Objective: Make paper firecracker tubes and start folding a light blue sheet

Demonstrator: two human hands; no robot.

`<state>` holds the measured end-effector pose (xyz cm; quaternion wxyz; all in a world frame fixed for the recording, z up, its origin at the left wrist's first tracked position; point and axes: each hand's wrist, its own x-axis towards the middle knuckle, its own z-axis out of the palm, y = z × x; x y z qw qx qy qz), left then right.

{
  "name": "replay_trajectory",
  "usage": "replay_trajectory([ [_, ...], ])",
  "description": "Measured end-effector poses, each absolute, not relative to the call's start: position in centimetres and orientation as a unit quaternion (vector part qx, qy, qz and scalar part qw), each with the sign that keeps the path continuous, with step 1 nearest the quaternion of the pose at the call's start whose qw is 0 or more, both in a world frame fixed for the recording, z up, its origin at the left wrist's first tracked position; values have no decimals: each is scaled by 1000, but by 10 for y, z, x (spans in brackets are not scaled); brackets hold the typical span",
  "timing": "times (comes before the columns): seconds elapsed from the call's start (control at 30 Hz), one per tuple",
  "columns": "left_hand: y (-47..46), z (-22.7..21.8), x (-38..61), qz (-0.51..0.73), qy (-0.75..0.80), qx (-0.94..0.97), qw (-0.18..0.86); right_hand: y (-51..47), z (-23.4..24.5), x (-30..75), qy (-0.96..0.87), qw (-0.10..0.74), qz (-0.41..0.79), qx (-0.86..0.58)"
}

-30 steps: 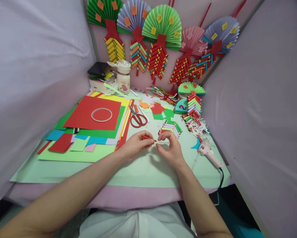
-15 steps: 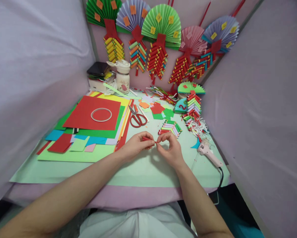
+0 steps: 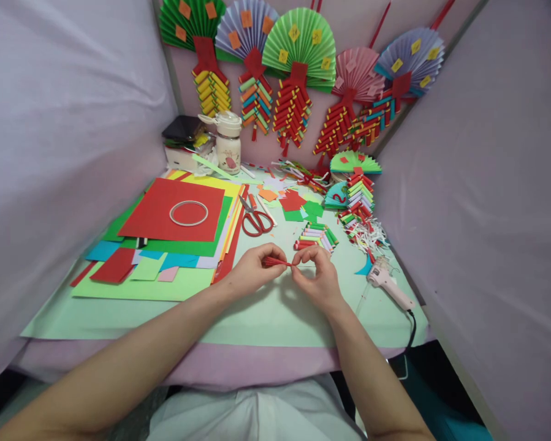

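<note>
Over the pale green mat [image 3: 266, 318], my left hand [image 3: 252, 269] pinches a thin red paper roll [image 3: 277, 262] that lies across between both hands. My right hand [image 3: 316, 275] pinches the roll's right end with fingertips pressed together. The two hands nearly touch at the fingertips. Just beyond them lies a small heap of finished coloured paper rolls [image 3: 316, 236]. Red-handled scissors [image 3: 255, 218] lie behind my left hand.
A stack of coloured paper sheets topped by a red sheet [image 3: 174, 211] with a ring [image 3: 189, 212] fills the left. A glue gun [image 3: 388, 285] lies at the right. A jar [image 3: 228, 142] and paper fan decorations [image 3: 298, 43] stand at the back.
My hands have drawn closer together, and the right fingertips now pinch the end of the red roll. The exposed length of roll between them has shortened.
</note>
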<state>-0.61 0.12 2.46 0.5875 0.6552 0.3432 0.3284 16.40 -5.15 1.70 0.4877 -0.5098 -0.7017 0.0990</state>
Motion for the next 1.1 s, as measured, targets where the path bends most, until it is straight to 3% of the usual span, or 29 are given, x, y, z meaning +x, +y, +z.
replay_trajectory([
  [1.1, 0, 25, -5, 339, 334, 689, 547, -53, 18, 163, -711, 483, 87, -503],
])
